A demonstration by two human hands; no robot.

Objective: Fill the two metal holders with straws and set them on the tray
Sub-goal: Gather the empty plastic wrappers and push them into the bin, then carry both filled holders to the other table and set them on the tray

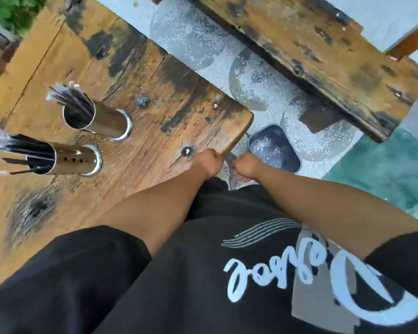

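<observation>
Head view: both holders, far [99,119] and near [68,160], stand on the bench [155,92] holding straws [70,97]; no tray visible. Left hand [208,162] and right hand [247,167] curl low at the bench edge, grip contents unclear.

The person wears a black short-sleeved shirt [191,273]; both sleeves end above the elbow and the forearms are bare. Its front carries a print: white script lettering [311,280], seen upside down from the head camera, laid over a grey-beige block, with a band of thin curved grey lines [258,231] beside it. The left hand [209,162] and right hand [247,166] are bare, without rings or a watch.
</observation>
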